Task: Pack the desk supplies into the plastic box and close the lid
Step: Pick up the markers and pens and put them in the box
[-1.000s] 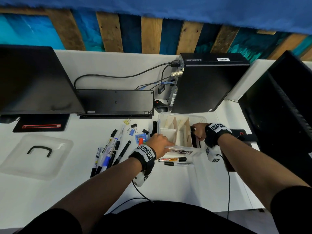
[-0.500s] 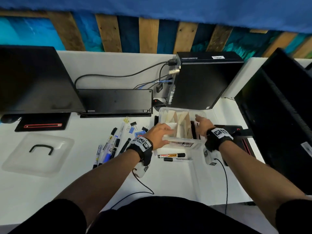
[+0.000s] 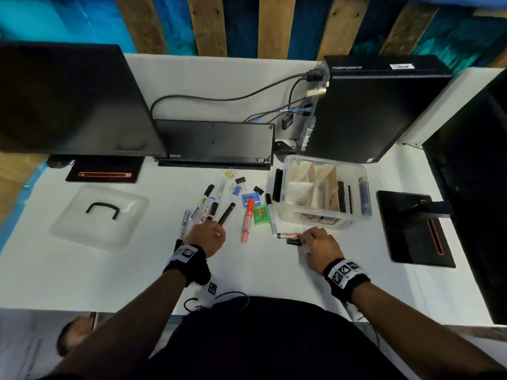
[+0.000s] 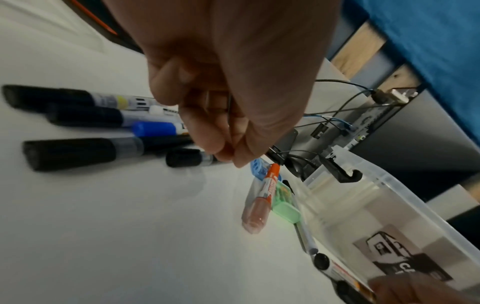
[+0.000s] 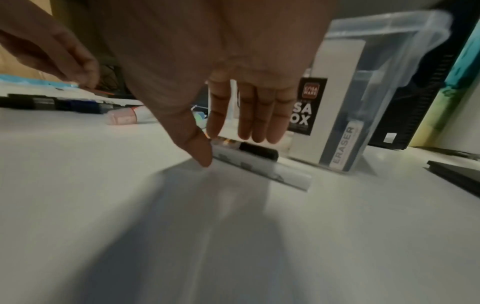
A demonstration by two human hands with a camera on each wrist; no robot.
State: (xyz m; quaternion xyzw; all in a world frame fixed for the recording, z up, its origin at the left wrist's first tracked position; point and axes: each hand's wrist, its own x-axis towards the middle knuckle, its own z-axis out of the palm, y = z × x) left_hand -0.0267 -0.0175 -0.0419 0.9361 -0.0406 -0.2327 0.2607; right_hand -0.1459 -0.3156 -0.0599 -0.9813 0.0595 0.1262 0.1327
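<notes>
The clear plastic box stands open right of centre, with wooden dividers and an eraser inside; it shows too in the right wrist view. Its lid lies far left. My left hand pinches the end of a black marker beside a cluster of markers; its curled fingertips meet on the barrel. My right hand hovers with straight fingers over two markers before the box. Its thumb touches the table beside the white marker.
A red marker, green and blue small cases, a white pen and binder clips lie between the hands and the box. Two monitors, an upright keyboard, a PC tower and a monitor base ring the area.
Both hands have left the box and come down towards me. The left went to the marker cluster and took a black marker; the right dropped over the two markers before the box.
</notes>
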